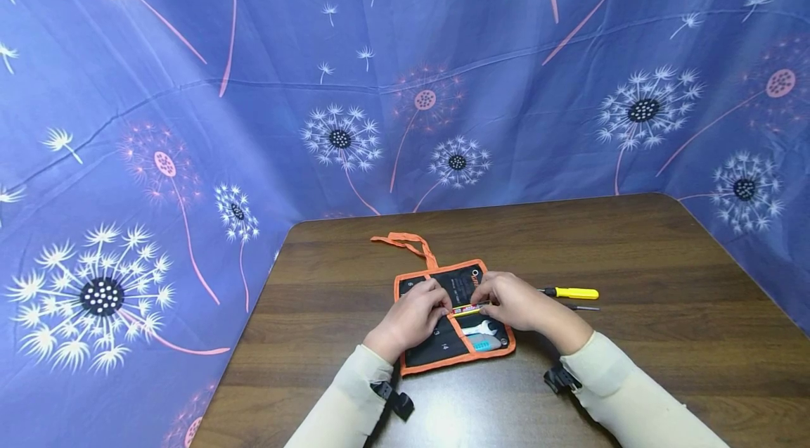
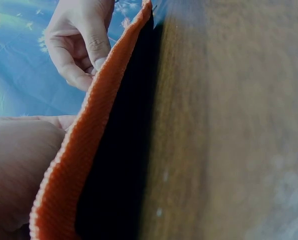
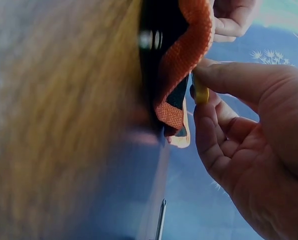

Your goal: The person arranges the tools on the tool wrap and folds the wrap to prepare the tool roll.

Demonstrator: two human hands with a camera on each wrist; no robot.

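Note:
A black tool pouch (image 1: 436, 347) with orange edging lies unfolded on the table. My right hand (image 1: 515, 300) pinches a slim yellow piece (image 3: 201, 93) between thumb and fingers at the pouch's pocket edge; its exact kind is unclear. In the head view this yellow piece (image 1: 467, 310) shows red and white markings and lies across the pocket opening. My left hand (image 1: 411, 314) has its fingers curled at the orange divider, gripping the pocket edge; the pouch partly hides that hand in the left wrist view. Below, a wrench (image 1: 481, 328) and a grey-and-teal tool (image 1: 484, 343) sit in the pocket.
Right of the pouch lies a yellow-handled screwdriver (image 1: 572, 292), with a thin dark tool (image 1: 582, 307) just below it. Orange ties (image 1: 408, 242) extend from the pouch's far edge. A blue dandelion-patterned cloth (image 1: 392, 82) hangs behind the wooden table (image 1: 683, 335).

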